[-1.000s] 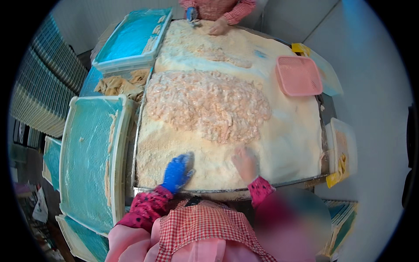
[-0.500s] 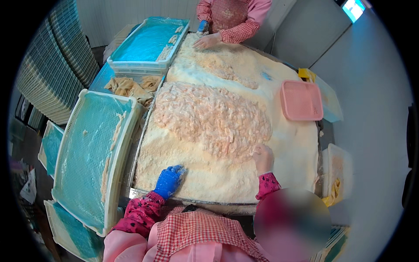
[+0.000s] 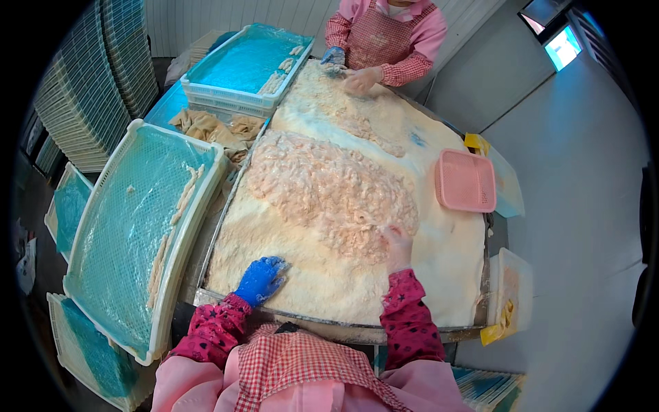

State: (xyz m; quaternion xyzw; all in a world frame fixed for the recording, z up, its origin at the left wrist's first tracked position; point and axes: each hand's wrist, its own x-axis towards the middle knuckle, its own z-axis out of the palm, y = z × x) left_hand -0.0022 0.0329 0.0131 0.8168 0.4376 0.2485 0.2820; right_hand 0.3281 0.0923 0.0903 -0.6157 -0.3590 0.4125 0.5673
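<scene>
My left hand (image 3: 258,280), in a blue glove dusted with powder, rests on the cream powder bed (image 3: 322,292) near its front edge, fingers slightly bent and apart. My right hand (image 3: 397,244), pale, has its fingers bent into the lower right edge of a wet, pale pink heap of small lumpy pieces (image 3: 316,178); what they hold is hidden among the pieces. The powder covers a large metal-edged table top around the heap.
At left are blue-lined trays (image 3: 123,240) holding some pale strips, stacked racks (image 3: 79,89) and tan cloths (image 3: 206,127). A pink basket (image 3: 465,180) sits at right, near clear bins (image 3: 508,295). A co-worker (image 3: 384,38) works at the far end with both hands in the powder.
My right hand has moved forward from the bare powder to the heap's edge, fingers now bent in. My left hand stays on the powder. The co-worker's hands moved slightly; my view has tilted.
</scene>
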